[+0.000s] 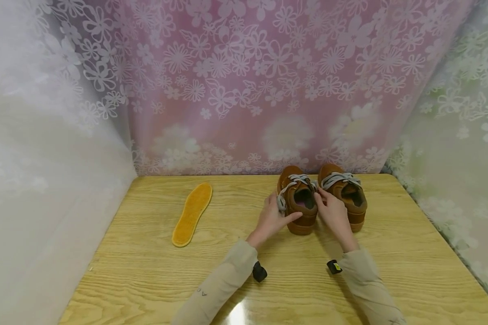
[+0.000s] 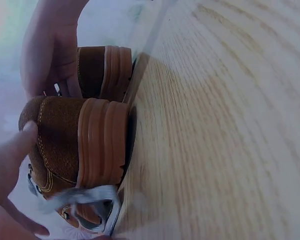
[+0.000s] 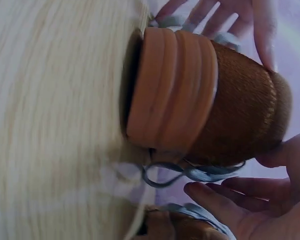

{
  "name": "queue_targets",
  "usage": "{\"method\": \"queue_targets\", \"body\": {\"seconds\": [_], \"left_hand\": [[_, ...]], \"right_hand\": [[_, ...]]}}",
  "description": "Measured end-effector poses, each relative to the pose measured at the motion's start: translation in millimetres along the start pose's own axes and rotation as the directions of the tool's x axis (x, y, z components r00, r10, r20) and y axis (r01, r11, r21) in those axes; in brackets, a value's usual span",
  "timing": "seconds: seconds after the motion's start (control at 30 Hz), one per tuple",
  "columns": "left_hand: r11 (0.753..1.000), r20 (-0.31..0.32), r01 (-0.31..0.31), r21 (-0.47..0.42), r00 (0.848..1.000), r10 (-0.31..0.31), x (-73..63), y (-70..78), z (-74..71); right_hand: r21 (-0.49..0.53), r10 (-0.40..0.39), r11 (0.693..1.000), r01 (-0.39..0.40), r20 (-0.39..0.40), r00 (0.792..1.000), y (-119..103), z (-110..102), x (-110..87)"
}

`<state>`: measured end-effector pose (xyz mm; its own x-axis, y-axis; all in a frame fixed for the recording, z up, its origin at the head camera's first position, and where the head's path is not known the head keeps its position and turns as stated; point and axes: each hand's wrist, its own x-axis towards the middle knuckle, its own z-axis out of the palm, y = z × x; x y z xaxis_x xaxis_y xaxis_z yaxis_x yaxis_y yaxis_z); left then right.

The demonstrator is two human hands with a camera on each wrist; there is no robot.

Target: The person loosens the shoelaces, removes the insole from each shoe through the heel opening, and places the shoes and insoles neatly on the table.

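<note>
Two brown suede shoes with grey laces stand side by side at the back right, toes away from me. Both hands are at the left shoe (image 1: 305,221). My left hand (image 1: 271,219) lies along its left side, thumb spread to the heel collar, fingers straight beside a hanging lace (image 2: 92,195). On the inner side, between the shoes, is my right hand (image 1: 332,211). Its thumb rests at the collar, and its fingers stand apart from the thumb near a lace loop (image 3: 165,175). The right shoe (image 1: 355,212) stands just beyond that hand.
A yellow-orange insole (image 1: 192,215) lies flat on the wooden table (image 1: 146,280), left of the shoes. Flowered curtains (image 1: 236,90) hang behind the table and along both sides. The shoe toes are near the back edge.
</note>
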<state>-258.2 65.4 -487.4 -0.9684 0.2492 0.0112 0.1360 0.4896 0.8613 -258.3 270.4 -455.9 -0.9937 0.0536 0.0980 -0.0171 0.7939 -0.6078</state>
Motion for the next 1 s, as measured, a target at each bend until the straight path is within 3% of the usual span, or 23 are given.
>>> {"method": "queue_targets", "body": {"seconds": [0.07, 0.2, 0.33, 0.43, 0.5, 0.57, 0.7, 0.87, 1.0], "left_hand": [[1.000, -0.002, 0.012, -0.023, 1.000, -0.012, -1.5, 0.4, -1.5], [0.996, 0.039, -0.039, -0.079, 0.998, 0.042, -2.8, -1.7, -4.3], [0.993, 0.036, -0.073, -0.088, 0.996, 0.077, -3.0, -2.0, -6.0], [0.994, -0.013, -0.097, -0.057, 0.995, 0.097, -3.8, 1.4, -7.5], [0.990, -0.055, -0.135, -0.034, 0.990, 0.133, -4.5, 5.6, -9.2], [0.983, -0.091, -0.182, -0.009, 0.979, 0.180, -5.7, 11.6, -9.4], [0.959, -0.131, -0.277, 0.052, 0.951, 0.282, -9.0, 24.9, -8.7], [0.929, -0.118, -0.356, 0.105, 0.923, 0.367, -14.8, 38.2, -5.1], [0.915, -0.090, -0.383, 0.129, 0.914, 0.396, -18.2, 44.2, -0.2]], "right_hand": [[-0.019, -0.032, 0.999, 0.031, -0.042, 0.999, -2, -3, -4.0], [-0.021, -0.121, 0.993, 0.119, -0.173, 0.977, -5, -8, -9.9], [-0.037, -0.224, 0.974, 0.224, -0.323, 0.919, -1, -17, -12.3], [-0.051, -0.263, 0.963, 0.266, -0.414, 0.872, 4, -28, -13.9], [-0.067, -0.264, 0.963, 0.262, -0.446, 0.855, 8, -34, -15.5], [-0.085, -0.258, 0.965, 0.247, -0.454, 0.853, 14, -40, -19.1], [-0.157, -0.258, 0.965, 0.210, -0.428, 0.866, 27, -48, -28.4], [-0.250, -0.288, 0.947, 0.203, -0.371, 0.883, 41, -52, -39.0], [-0.309, -0.296, 0.931, 0.194, -0.326, 0.898, 49, -52, -45.7]]}}
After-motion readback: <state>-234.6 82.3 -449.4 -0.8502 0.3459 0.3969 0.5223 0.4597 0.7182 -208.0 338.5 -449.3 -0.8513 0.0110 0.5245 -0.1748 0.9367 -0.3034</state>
